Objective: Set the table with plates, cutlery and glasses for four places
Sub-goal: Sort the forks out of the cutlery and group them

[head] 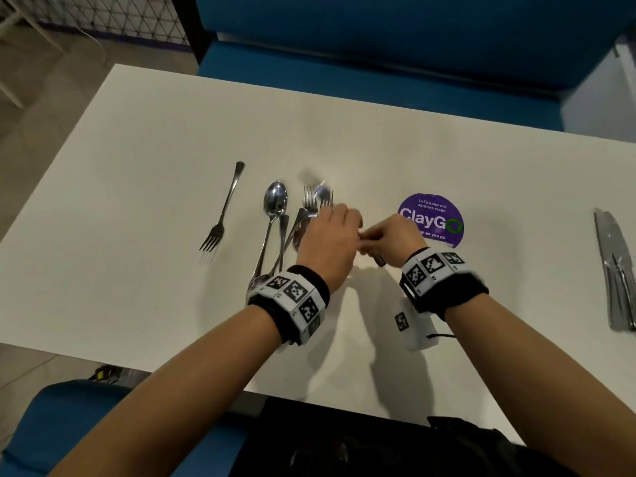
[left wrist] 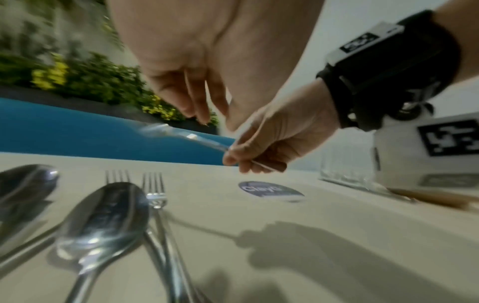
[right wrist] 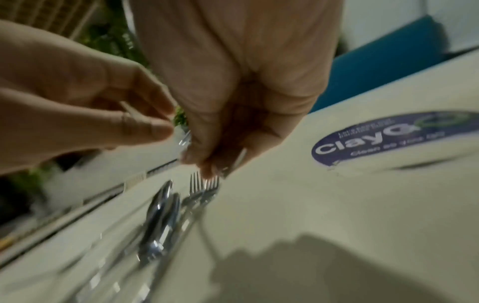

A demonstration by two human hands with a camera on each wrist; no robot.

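A heap of spoons and forks [head: 278, 228] lies mid-table, with a single fork [head: 222, 211] apart on its left. My right hand [head: 389, 235] pinches the handle of a blurred spoon [left wrist: 178, 133] and holds it above the table; its handle end [head: 378, 260] sticks out below the fingers. My left hand [head: 332, 242] hovers over the heap. Its fingers [left wrist: 194, 102] hang loosely just above the spoon, and I see nothing held between them. The heap's spoon bowl [left wrist: 103, 217] and fork tines [right wrist: 204, 184] lie under both hands.
Several knives [head: 616, 270] lie at the table's right edge. A purple round sticker [head: 432, 218] is stuck to the white table [head: 137, 149] beside my right hand. A clear glass [left wrist: 344, 170] stands to the right. A blue bench [head: 378, 63] runs along the far side.
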